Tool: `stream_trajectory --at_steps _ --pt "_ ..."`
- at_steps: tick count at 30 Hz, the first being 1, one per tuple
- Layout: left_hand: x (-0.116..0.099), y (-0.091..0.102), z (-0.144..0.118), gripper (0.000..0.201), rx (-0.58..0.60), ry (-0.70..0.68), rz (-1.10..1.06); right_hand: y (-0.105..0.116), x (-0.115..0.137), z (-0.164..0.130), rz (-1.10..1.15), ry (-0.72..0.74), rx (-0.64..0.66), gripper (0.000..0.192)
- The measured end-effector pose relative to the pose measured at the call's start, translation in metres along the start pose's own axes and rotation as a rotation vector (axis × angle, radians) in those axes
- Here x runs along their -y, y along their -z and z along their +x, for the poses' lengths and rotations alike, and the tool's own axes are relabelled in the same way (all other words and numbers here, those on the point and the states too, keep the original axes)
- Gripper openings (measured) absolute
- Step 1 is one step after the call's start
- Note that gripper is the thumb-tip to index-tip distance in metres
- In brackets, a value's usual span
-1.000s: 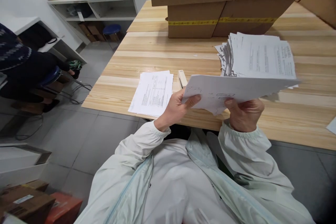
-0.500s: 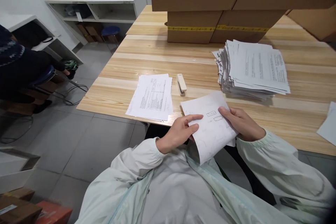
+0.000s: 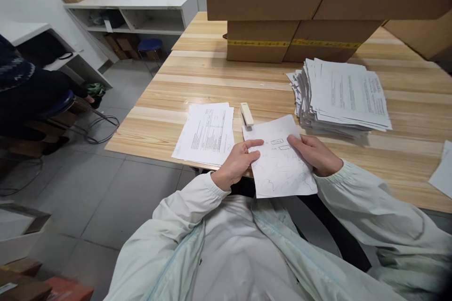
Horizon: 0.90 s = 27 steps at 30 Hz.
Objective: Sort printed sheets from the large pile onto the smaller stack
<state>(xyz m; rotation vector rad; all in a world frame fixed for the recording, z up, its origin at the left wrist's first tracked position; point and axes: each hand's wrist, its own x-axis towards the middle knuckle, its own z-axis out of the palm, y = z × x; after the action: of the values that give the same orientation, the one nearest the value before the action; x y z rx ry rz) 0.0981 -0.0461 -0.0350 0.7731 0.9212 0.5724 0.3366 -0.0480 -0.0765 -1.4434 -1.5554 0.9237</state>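
Note:
A scribbled white sheet lies flat over the near edge of the wooden table. My left hand grips its left edge, thumb on top. My right hand holds its right side. Just beyond the sheet's far corner lies a cream stapler. A small pile of printed pages rests to the left of my hands. A thick, uneven stack of papers sits to the far right of the sheet.
Cardboard boxes with yellow tape stand at the back of the table. A loose paper lies at the right edge. A person in dark clothes sits on a stool at left. White shelves and a blue stool stand beyond.
The sheet was held up in the air, then came down toward my lap bent over the edge. Now it is flattened on the table edge, both hands still on it.

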Motion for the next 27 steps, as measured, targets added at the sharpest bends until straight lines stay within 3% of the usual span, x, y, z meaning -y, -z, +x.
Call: stream_trajectory --at_steps 4,6,8,10,13,16,18,22,27 --pt "-0.003 0.0 0.005 0.052 -0.042 0.005 0.007 0.042 0.016 -0.003 -0.63 0.135 -0.036 0.026" --pt "-0.004 0.0 0.006 0.052 -0.046 0.021 0.009 0.059 0.038 0.001 -0.817 0.248 -0.067 0.02" --pt "-0.005 -0.001 0.006 0.051 -0.047 0.019 0.007 0.061 0.068 0.014 -0.886 0.384 -0.093 0.019" --pt "-0.005 -0.001 0.007 0.051 -0.044 0.01 -0.007 0.043 0.096 0.036 -0.866 0.509 -0.1 0.024" --pt "-0.004 0.0 0.007 0.052 -0.039 -0.002 -0.033 -0.011 0.114 0.083 -0.754 0.652 -0.054 0.031" --pt "-0.004 0.001 0.008 0.051 -0.053 -0.006 -0.036 -0.066 0.098 0.128 -0.71 0.675 -0.036 0.037" --pt "-0.003 0.002 0.008 0.051 -0.057 0.009 -0.031 -0.091 0.08 0.146 -0.702 0.629 -0.016 0.038" --pt "-0.003 0.005 0.011 0.048 -0.019 0.034 -0.02 -0.111 0.053 0.152 -0.701 0.49 0.038 0.04" --pt "-0.005 0.006 0.014 0.045 0.007 0.04 -0.023 -0.113 0.055 0.149 -0.698 0.518 0.009 0.039"
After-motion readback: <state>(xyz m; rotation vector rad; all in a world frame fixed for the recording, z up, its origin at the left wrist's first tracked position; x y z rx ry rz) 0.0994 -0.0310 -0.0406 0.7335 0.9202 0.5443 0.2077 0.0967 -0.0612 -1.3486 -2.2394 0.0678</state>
